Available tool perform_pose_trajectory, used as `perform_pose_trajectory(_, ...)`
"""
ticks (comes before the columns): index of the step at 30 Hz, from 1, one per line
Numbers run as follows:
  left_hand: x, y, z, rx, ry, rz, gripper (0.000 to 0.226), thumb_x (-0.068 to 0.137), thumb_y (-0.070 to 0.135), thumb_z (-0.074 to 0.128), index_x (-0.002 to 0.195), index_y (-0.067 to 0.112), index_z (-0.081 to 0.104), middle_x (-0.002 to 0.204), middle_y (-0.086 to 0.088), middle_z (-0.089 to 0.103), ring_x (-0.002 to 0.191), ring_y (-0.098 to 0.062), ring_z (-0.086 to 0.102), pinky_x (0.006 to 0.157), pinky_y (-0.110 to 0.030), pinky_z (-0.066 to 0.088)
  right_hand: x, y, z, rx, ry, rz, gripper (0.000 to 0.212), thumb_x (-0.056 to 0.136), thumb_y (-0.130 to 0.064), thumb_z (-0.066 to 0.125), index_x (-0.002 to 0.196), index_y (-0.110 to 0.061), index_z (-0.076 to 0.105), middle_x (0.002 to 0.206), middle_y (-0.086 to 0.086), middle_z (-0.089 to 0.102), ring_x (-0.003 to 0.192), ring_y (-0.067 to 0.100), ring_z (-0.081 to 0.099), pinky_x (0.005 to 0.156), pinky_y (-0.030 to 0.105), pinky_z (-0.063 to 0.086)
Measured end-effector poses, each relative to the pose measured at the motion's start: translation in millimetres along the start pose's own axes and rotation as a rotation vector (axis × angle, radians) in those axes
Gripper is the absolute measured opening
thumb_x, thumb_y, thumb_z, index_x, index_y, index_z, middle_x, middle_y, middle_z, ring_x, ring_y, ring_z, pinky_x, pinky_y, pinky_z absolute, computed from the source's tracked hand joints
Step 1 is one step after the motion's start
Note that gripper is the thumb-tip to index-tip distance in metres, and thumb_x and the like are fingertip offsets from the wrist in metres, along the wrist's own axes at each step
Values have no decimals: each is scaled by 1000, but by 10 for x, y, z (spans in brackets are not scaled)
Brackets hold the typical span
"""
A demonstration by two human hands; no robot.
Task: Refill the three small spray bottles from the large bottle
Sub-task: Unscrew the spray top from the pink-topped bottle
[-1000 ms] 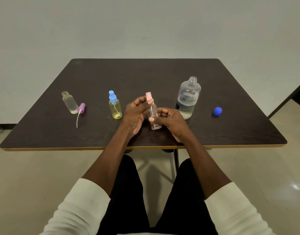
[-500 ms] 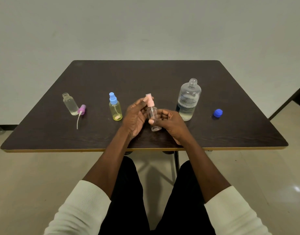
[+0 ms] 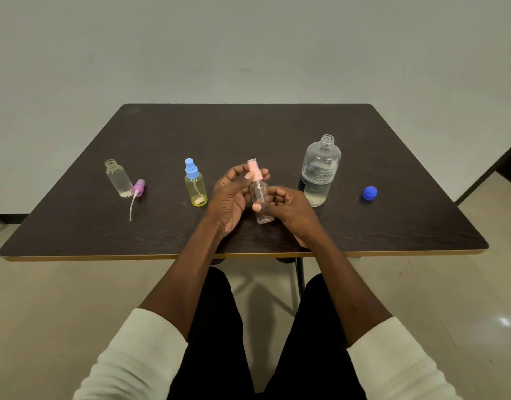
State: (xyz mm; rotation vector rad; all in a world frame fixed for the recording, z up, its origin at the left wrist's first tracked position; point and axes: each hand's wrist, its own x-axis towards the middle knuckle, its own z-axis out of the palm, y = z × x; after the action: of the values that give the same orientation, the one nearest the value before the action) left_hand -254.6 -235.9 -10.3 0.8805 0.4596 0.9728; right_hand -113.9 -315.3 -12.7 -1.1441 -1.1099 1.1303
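Note:
My right hand (image 3: 288, 210) grips a small clear spray bottle (image 3: 261, 202) just above the table, near its front middle. My left hand (image 3: 231, 194) pinches that bottle's pink spray top (image 3: 254, 170). To the right stands the large clear bottle (image 3: 319, 171), uncapped, with liquid in its lower part. Its blue cap (image 3: 369, 193) lies further right. Left of my hands stands a yellow spray bottle (image 3: 195, 186) with a blue top. At the far left a clear small bottle (image 3: 118, 178) stands open, holding liquid, with its purple spray top (image 3: 138, 188) lying beside it.
Everything sits on a dark wooden table (image 3: 248, 131) with a pale front edge. A plain wall is behind it and a tiled floor below. My legs are under the near edge.
My hands and the pink-topped bottle have stayed in nearly the same place. My left fingers have shifted slightly on the pink top.

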Motion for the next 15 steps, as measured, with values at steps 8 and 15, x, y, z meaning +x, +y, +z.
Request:
perform_pose_trajectory(8,13,76,108,6,200,96,42,80,10,77,116,3,58,96,-16,74,92,-29,73,88,-43,58,-15,-10,15,-18,-16,1,36,74,-7,82,107,-4,68,90,10,68,82,21,66,76,36,58)
perform_pose_trajectory(15,209,491,281,74,303,299,20,88,0,74,104,2,61,103,-20,73,91,-30,75,97,-47,57,-24,-40,6,20,-4,16,40,73,-6,82,111,-3,68,95,13,70,90,24,66,88,44,54)
